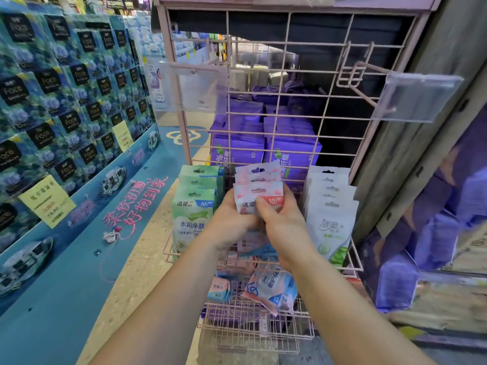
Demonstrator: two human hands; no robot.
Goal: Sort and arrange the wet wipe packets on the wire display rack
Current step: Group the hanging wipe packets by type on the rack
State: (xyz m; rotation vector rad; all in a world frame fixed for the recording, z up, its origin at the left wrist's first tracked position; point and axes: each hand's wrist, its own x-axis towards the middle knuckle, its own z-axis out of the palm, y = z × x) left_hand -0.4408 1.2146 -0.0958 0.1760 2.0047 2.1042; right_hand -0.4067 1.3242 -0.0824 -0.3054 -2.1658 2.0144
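A pink wire display rack (295, 75) stands in front of me. On its middle shelf a row of pink wet wipe packets (259, 192) stands upright between a green row (196, 206) on the left and a white row (329, 214) on the right. My left hand (232, 222) and my right hand (283, 225) both grip the front of the pink row. Loose pink and blue packets (271, 291) lie in the lower wire basket (253, 327), under my wrists.
Two bare hooks with clear price-tag holders (419, 97) stick out of the upper grid. Purple packs (263, 143) are stacked behind the rack. A tall blue tissue display (66, 101) fills the left side. A wooden post (427, 101) flanks the rack on the right.
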